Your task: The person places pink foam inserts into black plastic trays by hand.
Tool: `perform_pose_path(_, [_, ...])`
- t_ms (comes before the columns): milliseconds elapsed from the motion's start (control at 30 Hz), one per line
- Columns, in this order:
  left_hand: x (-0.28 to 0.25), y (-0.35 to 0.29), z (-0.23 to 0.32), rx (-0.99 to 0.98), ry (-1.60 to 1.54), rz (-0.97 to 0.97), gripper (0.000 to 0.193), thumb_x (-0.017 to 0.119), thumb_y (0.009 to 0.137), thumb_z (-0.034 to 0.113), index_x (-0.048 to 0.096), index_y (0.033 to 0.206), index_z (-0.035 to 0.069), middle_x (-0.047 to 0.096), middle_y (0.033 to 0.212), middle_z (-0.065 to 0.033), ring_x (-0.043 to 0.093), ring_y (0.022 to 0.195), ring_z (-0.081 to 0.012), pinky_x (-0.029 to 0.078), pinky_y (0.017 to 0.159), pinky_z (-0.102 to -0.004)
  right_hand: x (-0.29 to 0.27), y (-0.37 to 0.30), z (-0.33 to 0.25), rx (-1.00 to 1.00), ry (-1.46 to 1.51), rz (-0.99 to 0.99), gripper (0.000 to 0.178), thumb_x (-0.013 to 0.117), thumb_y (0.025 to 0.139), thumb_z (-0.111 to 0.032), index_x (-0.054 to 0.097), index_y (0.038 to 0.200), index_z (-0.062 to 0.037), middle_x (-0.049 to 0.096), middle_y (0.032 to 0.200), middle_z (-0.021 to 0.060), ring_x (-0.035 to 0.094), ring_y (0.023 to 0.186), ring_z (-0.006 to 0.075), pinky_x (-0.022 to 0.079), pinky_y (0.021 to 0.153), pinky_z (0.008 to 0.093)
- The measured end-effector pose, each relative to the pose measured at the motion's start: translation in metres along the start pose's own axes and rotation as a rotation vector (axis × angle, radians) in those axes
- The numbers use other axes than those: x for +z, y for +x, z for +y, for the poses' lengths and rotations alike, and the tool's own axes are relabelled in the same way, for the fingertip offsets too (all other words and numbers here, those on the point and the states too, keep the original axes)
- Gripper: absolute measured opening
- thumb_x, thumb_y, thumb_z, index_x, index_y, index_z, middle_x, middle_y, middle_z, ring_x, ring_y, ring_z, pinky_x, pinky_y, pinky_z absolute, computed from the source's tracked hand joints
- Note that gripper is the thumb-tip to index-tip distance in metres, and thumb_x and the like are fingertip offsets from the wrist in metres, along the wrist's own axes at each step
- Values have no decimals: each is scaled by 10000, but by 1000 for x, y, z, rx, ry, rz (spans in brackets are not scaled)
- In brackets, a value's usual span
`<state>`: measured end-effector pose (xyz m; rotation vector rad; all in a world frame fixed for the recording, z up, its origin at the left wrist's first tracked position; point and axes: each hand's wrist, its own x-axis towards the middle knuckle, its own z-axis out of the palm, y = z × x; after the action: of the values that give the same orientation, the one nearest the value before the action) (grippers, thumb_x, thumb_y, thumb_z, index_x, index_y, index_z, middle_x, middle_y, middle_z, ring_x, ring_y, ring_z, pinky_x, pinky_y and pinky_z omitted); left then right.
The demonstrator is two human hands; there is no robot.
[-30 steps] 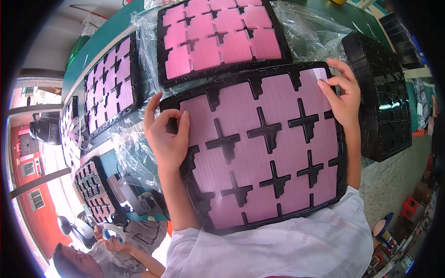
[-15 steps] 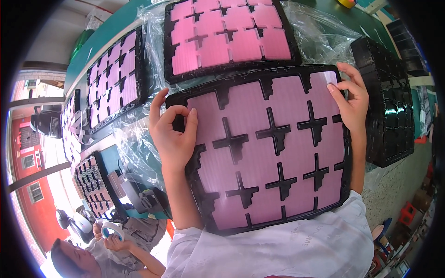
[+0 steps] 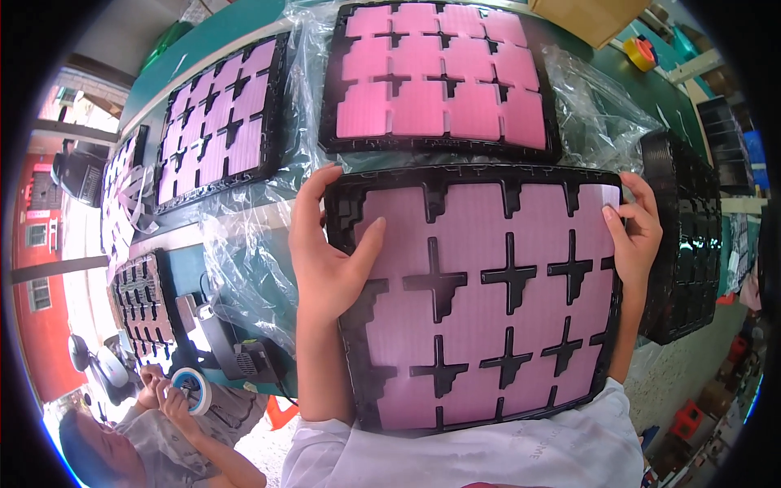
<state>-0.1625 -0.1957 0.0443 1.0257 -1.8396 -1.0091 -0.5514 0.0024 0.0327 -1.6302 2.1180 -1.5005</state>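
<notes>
A black plastic tray [image 3: 488, 172] is held tilted up against my front, its lower edge touching my white shirt. Flat pink pieces [image 3: 470, 313] fill it, parted by black cross-shaped ribs. My left hand [image 3: 329, 252] grips the upper left corner, with the thumb lying over the face and fingers bent round the rim. At the upper right corner my right hand [image 3: 639, 236] holds the edge, thumb on a pink piece near a bright reflection. Beyond it, a second black tray [image 3: 443, 149] with brighter pink pieces lies on the green table.
More trays with pinkish pieces [image 3: 213, 130] lie to the left. Black trays [image 3: 682, 244] are stacked at right. Clear plastic film [image 3: 244, 268] covers parts of the table [image 3: 183, 71]. A co-worker [image 3: 175, 435] at lower left holds a tape roll [image 3: 203, 398]. A cardboard box [image 3: 590, 16] stands far right.
The held tray sits lower and slightly farther right in view. My left thumb has spread away from the index finger across the tray's face. My right hand keeps its hold.
</notes>
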Motion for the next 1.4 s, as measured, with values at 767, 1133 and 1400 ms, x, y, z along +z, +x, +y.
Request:
perform_pose_path(767, [-3,1,3,43,99,24,517,795,800,60,641,1291,1,582,1434,-214,645,1232,-360,502,1065,-409,-1,0,6,19,19,-15,149,774,856,88,657,829,-1,602,1456,153,554,1374,282,416,1149,393])
perform_pose_path(1133, [-11,-41,43,110,655,122,380,901,730,185,699,1023,50,407,1581,-304,471,1401,-483,405,1129,-565,-3,0,5,33,6,-6,147,774,870,67,652,821,0,609,1445,148,556,1368,278,400,1161,401])
perform_pose_path(1400, [-7,-45,39,119,542,61,570,892,744,175,714,1277,77,419,1586,-288,467,1413,-478,407,1136,-560,1,-1,1,29,43,20,145,777,870,59,649,825,7,624,1427,156,575,1341,276,407,1152,400])
